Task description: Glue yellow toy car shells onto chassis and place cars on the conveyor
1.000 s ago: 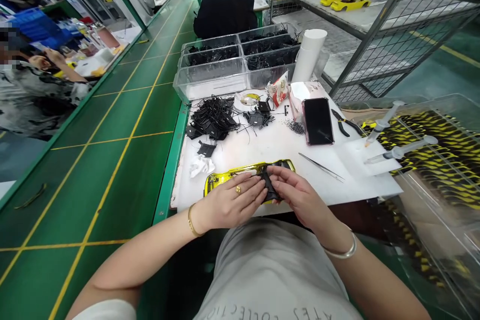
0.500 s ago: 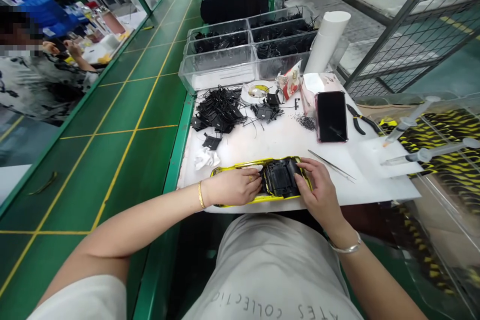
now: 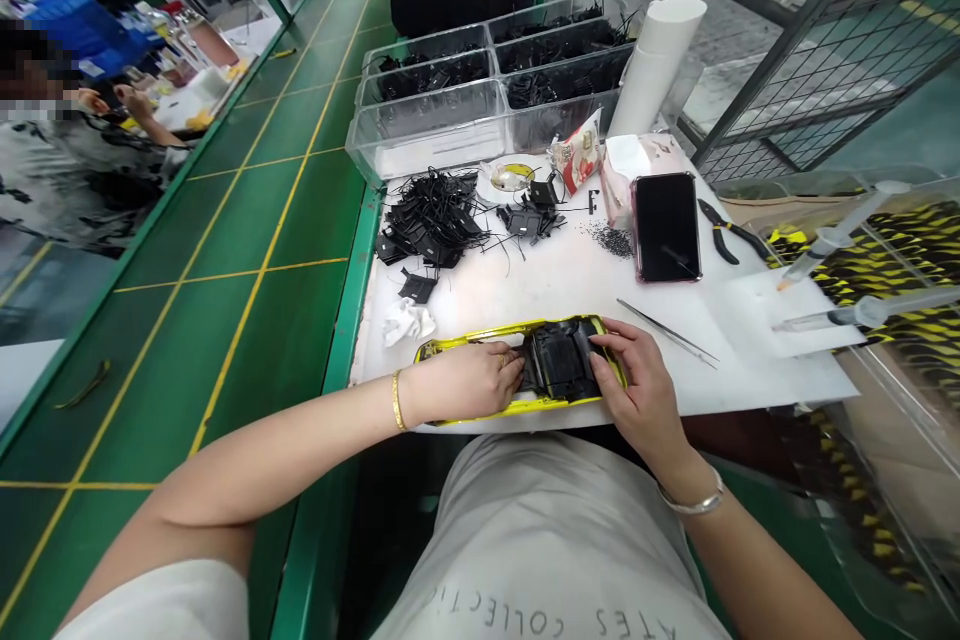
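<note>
A yellow model car body lies upside down along the table's front edge, with a black interior piece sitting inside it. My left hand reaches over the car's left half. Its fingers are closed and curled down, with the tips at the left end of the black piece; whatever they pinch is hidden. At the right end, my right hand grips the shell, thumb on the black piece and fingers along the far rim. A pair of tweezers lies just beyond it.
Behind the car are a heap of black wired parts, crumpled tissue, a phone and pliers. Syringes lean at the right. Divided clear bins stand at the back. A green conveyor runs on the left.
The view has shifted slightly. My left fingers have moved a little at the black piece, while my right hand keeps its hold on the car's right end.
</note>
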